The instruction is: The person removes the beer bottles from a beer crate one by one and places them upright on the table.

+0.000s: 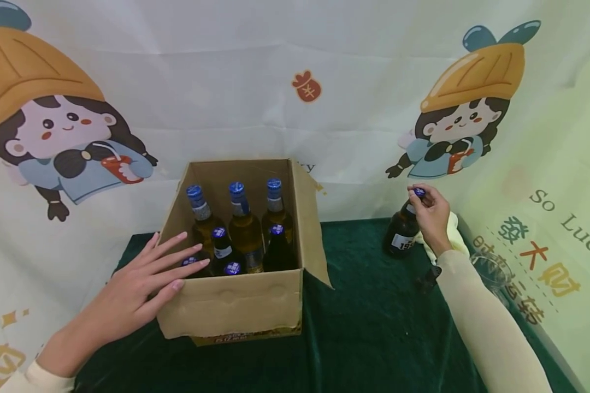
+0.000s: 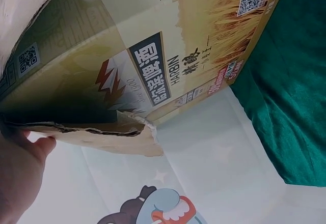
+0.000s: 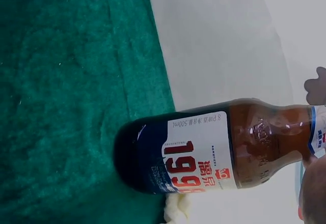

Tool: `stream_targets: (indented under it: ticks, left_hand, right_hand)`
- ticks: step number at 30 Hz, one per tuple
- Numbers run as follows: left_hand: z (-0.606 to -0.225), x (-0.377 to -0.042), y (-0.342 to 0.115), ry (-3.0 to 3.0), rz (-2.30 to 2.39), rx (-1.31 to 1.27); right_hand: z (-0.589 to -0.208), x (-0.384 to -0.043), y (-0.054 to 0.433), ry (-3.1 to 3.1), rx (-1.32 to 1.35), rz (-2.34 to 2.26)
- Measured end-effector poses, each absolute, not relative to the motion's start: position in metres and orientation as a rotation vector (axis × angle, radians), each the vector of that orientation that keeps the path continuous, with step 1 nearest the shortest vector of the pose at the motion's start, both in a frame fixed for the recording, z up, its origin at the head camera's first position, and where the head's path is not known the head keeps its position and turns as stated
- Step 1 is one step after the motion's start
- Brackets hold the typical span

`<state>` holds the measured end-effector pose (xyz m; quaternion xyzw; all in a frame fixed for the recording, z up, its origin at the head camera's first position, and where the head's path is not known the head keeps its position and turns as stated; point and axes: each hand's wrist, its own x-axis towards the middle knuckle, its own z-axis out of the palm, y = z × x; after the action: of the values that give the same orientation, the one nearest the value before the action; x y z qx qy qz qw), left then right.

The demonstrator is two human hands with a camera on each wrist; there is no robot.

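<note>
At the right back of the table, my right hand (image 1: 434, 217) grips a brown beer bottle (image 1: 397, 236) by its neck, just under the blue cap. The right wrist view shows this beer bottle (image 3: 198, 152) with a white and dark blue label, its base at the green cloth. My left hand (image 1: 145, 278) lies over the left front edge of an open cardboard beer box (image 1: 236, 305), fingers straight and spread. Inside the box stand several capped beer bottles (image 1: 246, 224). In the left wrist view, part of my left hand (image 2: 23, 173) touches a torn flap (image 2: 112, 140).
Behind the bottle lies a pale yellow cloth (image 1: 453, 240). A clear glass (image 1: 491, 270) stands by my right forearm, near a small dark object (image 1: 428, 279). The box's right flap (image 1: 312, 224) sticks outward. Green velvet (image 1: 364, 327) covers the table; a printed backdrop (image 1: 246, 93) hangs behind.
</note>
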<state>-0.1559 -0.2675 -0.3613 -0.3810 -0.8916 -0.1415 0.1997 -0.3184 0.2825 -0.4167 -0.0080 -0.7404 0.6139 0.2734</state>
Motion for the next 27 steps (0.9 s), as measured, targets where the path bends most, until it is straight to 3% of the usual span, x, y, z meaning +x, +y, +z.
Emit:
stream_targets:
  ticks: [10,22,27]
  left_hand:
    - [-0.362,-0.156,-0.267,-2.488,-0.417,-1.087]
    - [-0.360,-0.157,-0.269,-2.500,-0.409,-1.102]
    - [-0.361,-0.157,-0.269,-2.487,-0.405,-1.093]
  right_hand:
    - [-0.434,-0.327,0.289,-2.040,-0.110,1.595]
    - [-0.412,-0.316,0.293,-2.242,-0.120,1.787]
    - [-0.392,-0.315,0.293,-1.911,-0.178,1.964]
